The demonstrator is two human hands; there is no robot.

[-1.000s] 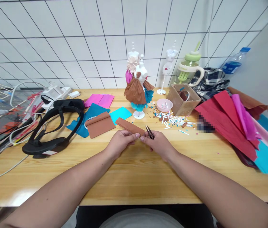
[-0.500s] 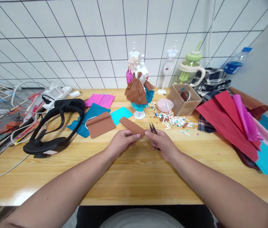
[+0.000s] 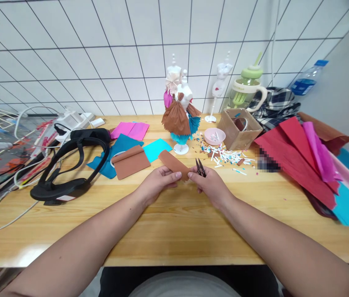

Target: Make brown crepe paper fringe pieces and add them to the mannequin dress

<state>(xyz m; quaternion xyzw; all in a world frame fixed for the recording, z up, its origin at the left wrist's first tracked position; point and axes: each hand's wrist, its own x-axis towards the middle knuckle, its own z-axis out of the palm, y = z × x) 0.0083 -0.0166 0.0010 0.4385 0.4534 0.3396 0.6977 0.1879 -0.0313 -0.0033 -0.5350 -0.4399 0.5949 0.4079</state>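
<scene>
Brown paper strip [image 3: 174,162]: one, pinched at its near end by the left hand [image 3: 165,180] and right hand [image 3: 207,181], above the surface's [image 3: 180,231] middle; small scissors [image 3: 200,168], blades parted, also held in the right grip.

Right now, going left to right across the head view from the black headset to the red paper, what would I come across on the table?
Black headset, folded brown paper, brown paper strip, dark pointed tool, pink bowl, cardboard box, red paper.
</scene>
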